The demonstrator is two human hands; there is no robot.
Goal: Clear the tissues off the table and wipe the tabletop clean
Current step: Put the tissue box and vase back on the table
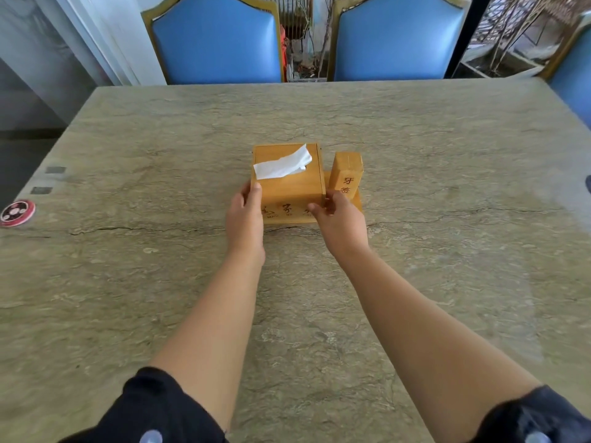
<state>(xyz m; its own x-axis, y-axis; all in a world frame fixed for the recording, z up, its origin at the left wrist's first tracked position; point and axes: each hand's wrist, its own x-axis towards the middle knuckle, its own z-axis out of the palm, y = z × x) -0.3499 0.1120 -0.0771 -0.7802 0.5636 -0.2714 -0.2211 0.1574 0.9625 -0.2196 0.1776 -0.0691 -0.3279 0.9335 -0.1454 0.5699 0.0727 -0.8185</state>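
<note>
A wooden tissue box [291,187] stands in the middle of the stone tabletop [447,251], with a white tissue [281,166] sticking out of its top slot. My left hand [246,215] presses against the box's left side, thumb on the top edge. My right hand [339,219] grips its near right corner. Both hands hold the box between them. A small upright wooden toothpick holder [347,175] sits on the same wooden base, just right of the box.
Two blue padded chairs [214,43] [396,39] stand at the far edge, and part of a third chair [572,75] at the right. A round red-and-white disc [17,212] lies at the table's left edge near two small grey stickers [48,180].
</note>
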